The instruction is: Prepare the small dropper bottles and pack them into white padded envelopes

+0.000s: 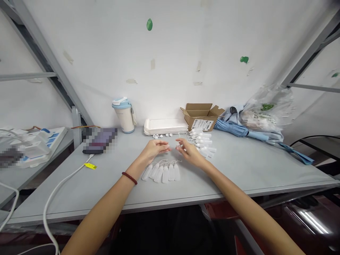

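Left grip [157, 147] and right grip [189, 153], facing, fingers part-curled, any hold indiscernible; six corded translucent plastic tags [165, 174] lie on the tabletop [239, 166] nearside of the left grip, a corded cluster [204, 143] beside the right; light fingertip pinches probably suit such slight pieces best.

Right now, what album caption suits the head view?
Left hand and right hand near six translucent pieces on a gray table.
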Available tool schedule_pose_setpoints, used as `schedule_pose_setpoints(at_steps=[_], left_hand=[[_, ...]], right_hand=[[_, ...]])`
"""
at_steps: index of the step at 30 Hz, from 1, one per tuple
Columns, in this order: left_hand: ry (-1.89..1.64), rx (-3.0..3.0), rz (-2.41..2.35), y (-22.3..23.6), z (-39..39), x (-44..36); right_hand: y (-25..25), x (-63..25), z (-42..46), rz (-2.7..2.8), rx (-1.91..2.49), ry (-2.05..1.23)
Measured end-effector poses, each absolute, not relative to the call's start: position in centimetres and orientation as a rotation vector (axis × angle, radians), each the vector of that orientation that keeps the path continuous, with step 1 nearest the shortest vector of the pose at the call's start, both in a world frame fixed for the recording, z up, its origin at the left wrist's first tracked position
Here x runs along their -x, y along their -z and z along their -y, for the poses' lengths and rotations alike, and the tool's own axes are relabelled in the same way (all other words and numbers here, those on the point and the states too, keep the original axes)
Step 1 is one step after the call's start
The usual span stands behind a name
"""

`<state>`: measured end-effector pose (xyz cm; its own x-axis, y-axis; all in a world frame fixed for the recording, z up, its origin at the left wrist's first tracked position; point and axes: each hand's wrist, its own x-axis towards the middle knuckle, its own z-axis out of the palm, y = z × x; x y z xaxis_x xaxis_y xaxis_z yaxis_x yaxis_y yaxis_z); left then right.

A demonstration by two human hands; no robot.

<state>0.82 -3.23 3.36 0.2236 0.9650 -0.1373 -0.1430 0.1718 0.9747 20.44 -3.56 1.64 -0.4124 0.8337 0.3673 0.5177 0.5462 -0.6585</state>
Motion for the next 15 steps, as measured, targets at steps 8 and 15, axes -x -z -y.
schedule_pose_setpoints(at_steps=[8,15], left_hand=[[-1.101,-1.147,-1.084,-3.65,3.68,-1.41],[-1.114,-1.156,-1.025,-3.58,3.69,-1.42]], right_hand=[[-1.44,-20.45,3.67,2.195,1.046,-0.420],[-1.52,-20.47,3.75,2.234,1.010,-0.379]])
